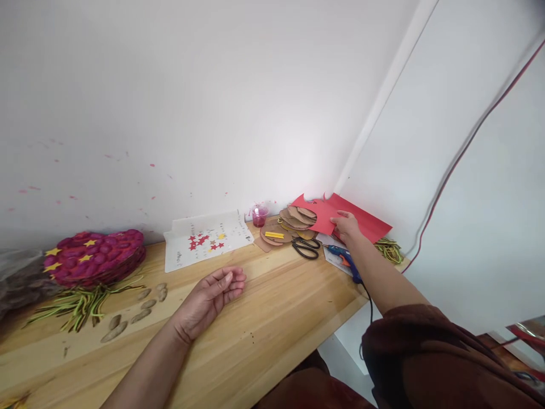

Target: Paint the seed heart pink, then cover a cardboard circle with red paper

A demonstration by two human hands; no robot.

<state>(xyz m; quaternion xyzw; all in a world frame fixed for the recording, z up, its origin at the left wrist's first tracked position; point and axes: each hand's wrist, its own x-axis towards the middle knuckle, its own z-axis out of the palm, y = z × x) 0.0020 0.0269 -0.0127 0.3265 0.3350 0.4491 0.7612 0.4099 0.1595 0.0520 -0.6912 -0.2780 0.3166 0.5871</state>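
My right hand (pixel 346 225) is at the back right, its fingers on a red sheet of paper (pixel 361 218) with pieces cut from its edge. The sheet lies partly over a pile of brown cardboard pieces (pixel 293 218). My left hand (pixel 218 291) rests palm-inward above the table, loosely curled, with nothing visible in it. Black-handled scissors (pixel 305 247) and a blue glue gun (pixel 347 262) lie below my right hand. Beyond my left hand, small red and yellow stars (pixel 200 243) lie on a white sheet (pixel 183 258).
At left, a purple bumpy piece with yellow stars (pixel 100 255) stands above green-yellow strands (pixel 85 304). Several peanuts (pixel 147 305) lie nearby. A cup of pink liquid (pixel 259 216) stands by the wall. Yellow strips (pixel 275 234) rest on cardboard. The gun's cord (pixel 369 298) hangs over the table edge.
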